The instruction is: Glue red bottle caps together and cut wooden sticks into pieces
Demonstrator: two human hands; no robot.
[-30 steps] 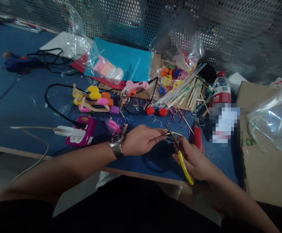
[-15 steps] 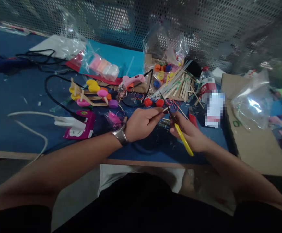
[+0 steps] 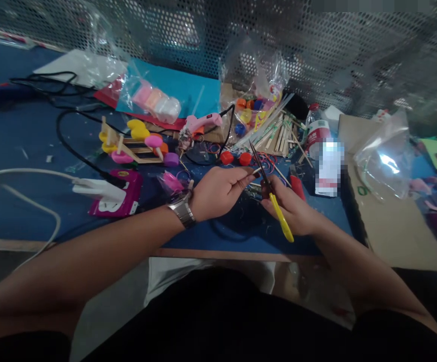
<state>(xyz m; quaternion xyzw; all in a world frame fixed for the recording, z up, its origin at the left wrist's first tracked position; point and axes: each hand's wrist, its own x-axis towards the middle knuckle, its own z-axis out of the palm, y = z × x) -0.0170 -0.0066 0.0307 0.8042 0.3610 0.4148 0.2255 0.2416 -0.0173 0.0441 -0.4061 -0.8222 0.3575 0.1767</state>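
Note:
My left hand (image 3: 220, 193), with a metal watch on its wrist, pinches a thin pale stick (image 3: 256, 171) between thumb and fingers. The stick's short end points right, toward the blades of a pair of scissors (image 3: 282, 218) with a yellow handle. My right hand (image 3: 294, 211) is wrapped round these scissors, whose dark blades point up and away from me, beside the stick's end. Whether the blades touch the stick I cannot tell. Just beyond my hands lie two red caps (image 3: 245, 159) and several coloured rubber bands (image 3: 268, 162). A red-handled tool (image 3: 297, 187) rests beside my right hand.
On the left stand a purple power socket (image 3: 137, 188) with a white plug and a wooden stick frame (image 3: 143, 160) with coloured round pieces. Behind are a pink glue gun (image 3: 205, 120), loose wooden sticks (image 3: 281, 136) and a bottle (image 3: 318, 131). Cardboard (image 3: 395, 236) lies right.
The view has shifted a little, so most things sit slightly further left. Both hands keep their holds on the stick and the scissors, with hardly any movement.

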